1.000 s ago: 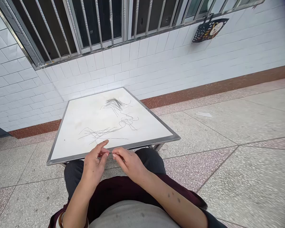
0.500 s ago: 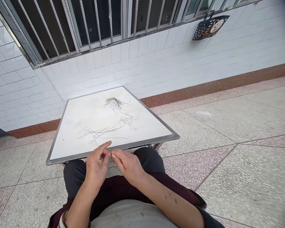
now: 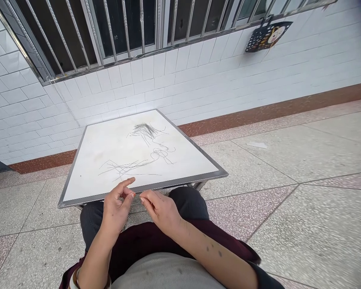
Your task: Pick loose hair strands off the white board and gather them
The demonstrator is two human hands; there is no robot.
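Note:
My left hand (image 3: 117, 204) is pinched over the table's near edge, its index finger stretched out above the thumb. A tiny orange-red spot shows at the thumb tip; what it is I cannot make out. Just to the right, my right hand (image 3: 162, 210) is also pinched, thumb against index finger, and whatever lies between them is hidden. A small gap separates the two sets of fingertips. On the white tabletop (image 3: 105, 140) lie a bundle of thin dark strands (image 3: 144, 130) and a looser tangle of long strands (image 3: 129, 165).
Grey metal edging (image 3: 198, 176) runs round the low table, close to my knees. Behind it stands a white tiled wall (image 3: 123, 88) with a barred window (image 3: 123, 28). A dark patterned bag (image 3: 267, 36) hangs from the sill. A pale scrap (image 3: 256, 144) lies on the floor.
My hands were touching at the fingertips over a small reddish and green spot. The left hand has drawn away to the left, opening a gap; the right has barely moved.

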